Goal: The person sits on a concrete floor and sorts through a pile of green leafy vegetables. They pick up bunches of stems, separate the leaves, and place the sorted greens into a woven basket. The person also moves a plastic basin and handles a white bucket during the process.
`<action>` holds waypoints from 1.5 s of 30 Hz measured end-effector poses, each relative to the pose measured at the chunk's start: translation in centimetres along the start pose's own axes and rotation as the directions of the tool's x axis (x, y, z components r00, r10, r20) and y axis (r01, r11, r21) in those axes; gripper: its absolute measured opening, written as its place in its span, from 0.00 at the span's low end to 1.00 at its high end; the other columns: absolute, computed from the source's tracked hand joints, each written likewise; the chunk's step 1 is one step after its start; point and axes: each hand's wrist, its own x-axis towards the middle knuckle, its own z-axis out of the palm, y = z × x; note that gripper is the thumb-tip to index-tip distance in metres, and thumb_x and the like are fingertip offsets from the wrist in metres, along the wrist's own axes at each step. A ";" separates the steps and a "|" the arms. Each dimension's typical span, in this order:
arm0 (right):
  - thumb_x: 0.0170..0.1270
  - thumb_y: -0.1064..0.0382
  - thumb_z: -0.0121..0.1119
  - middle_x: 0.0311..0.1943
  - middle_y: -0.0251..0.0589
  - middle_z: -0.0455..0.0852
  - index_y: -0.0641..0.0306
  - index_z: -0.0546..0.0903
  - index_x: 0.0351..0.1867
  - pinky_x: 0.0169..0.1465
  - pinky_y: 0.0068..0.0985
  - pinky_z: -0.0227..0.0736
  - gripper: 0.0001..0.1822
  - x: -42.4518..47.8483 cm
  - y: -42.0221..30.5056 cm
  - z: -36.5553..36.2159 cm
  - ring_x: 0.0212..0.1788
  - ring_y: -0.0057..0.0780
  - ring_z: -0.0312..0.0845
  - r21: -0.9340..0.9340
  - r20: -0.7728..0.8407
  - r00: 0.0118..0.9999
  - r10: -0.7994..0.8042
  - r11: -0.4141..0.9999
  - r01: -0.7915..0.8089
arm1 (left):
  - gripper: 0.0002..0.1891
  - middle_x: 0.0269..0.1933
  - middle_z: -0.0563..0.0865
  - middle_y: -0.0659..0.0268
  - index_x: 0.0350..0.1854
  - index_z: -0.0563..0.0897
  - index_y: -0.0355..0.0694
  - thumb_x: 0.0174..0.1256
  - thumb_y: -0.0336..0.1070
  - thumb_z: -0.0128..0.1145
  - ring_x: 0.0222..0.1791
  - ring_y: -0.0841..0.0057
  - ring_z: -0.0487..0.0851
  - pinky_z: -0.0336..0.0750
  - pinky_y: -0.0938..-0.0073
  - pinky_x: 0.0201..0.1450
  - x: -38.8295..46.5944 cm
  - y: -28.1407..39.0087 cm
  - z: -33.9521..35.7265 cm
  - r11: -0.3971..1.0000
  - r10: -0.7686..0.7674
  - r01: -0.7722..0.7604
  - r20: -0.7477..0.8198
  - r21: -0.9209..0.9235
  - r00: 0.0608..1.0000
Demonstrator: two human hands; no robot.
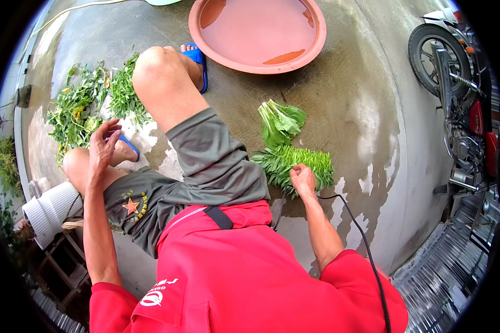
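On the wet concrete floor to my right lies a dense row of leafy green stems. My right hand is at the near edge of this row, fingers curled; whether they grip a stem cannot be told. Just beyond the row rests a small bunch of broad-leaved greens, its pale stalks pointing away. My left hand is raised over my left knee, fingers bent and apart, with nothing seen in it. Past that hand, loose heaps of leafy greens are spread on the floor, some leaves yellow.
A wide reddish plastic basin of water stands ahead of me. White ribbed buckets are at my left, by a wooden frame. A red motorcycle stands at the far right. A black cord runs beside my right arm.
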 end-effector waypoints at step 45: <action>0.60 0.70 0.65 0.33 0.47 0.85 0.69 0.82 0.52 0.39 0.35 0.77 0.17 -7.0 -74.2 11.0 0.31 0.40 0.82 -0.155 0.733 -0.020 -0.680 -0.195 0.968 | 0.11 0.34 0.90 0.69 0.48 0.89 0.39 0.74 0.41 0.63 0.30 0.84 0.85 0.81 0.79 0.32 -33.2 -27.3 -5.0 0.227 -0.925 0.602 0.024 -0.766 0.379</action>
